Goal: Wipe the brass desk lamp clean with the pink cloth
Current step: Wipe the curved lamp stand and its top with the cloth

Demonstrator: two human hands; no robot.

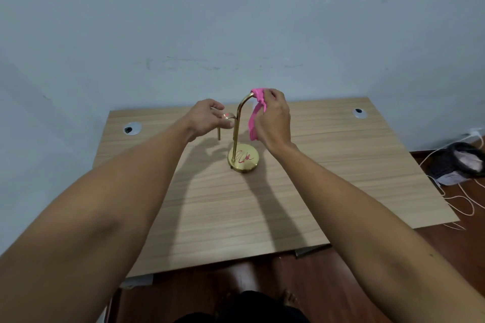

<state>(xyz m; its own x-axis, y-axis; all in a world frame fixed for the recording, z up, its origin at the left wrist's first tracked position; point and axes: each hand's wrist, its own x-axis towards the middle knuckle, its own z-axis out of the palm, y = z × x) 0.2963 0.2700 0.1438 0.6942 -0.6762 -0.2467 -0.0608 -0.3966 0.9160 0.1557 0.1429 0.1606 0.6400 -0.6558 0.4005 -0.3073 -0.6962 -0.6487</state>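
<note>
The brass desk lamp (237, 127) stands upright near the middle of the wooden table (341, 165) on a round base with pink marks on it. Two curved arms rise from the base. My left hand (210, 117) grips the shorter, left arm where it bends. My right hand (271, 119) holds the pink cloth (258, 107) bunched around the top end of the taller arm, and part of the cloth hangs down below my fingers. The tip of the taller arm is hidden by the cloth.
Two round cable holes sit near the table's back corners, one at the left (132, 128) and one at the right (359, 113). A pale wall runs close behind. On the floor at right lie a dark bag (458, 162) and loose cords (462, 199).
</note>
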